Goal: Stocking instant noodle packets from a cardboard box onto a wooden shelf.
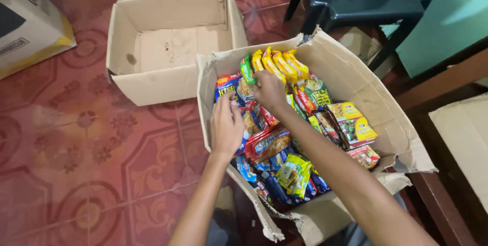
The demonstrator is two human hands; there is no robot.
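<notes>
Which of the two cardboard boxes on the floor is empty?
The farther box by the red tiles is empty; the torn nearer box, where both hands reach, holds snack packets.

Left arm: bare forearm reaches up from the lower edge, nearly straight.
Left hand [226,124]: palm down, fingers together and extended forward.
Right arm: crosses diagonally from the lower right.
Right hand [268,89]: back up, fingers curled downward, grip hidden.

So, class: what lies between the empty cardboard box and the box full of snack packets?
Nothing in the head view: the empty box and the torn flap of the full box meet, no floor showing between them.
</notes>
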